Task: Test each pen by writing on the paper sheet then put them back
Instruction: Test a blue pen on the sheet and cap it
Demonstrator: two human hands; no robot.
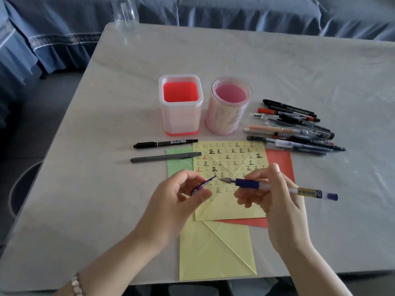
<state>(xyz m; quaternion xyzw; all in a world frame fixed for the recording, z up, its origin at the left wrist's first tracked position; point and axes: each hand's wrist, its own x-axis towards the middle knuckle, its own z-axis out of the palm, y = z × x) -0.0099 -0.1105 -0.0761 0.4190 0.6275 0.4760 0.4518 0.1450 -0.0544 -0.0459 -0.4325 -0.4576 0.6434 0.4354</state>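
The head view looks forward and down from the table's (235, 60) near edge, close over the left hand (171, 201) and right hand (277, 206).

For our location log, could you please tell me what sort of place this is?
Probably a home living room: a cloth-covered table beside a sofa in a ruffled blue cover.

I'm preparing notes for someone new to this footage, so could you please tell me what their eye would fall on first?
Low in the middle, the right hand holds an uncapped blue pen over the yellow sheet full of written marks, while the left hand pinches the blue cap. Behind the sheet stand a square red pen holder and a round pink pen holder, with a heap of pens lying to their right.
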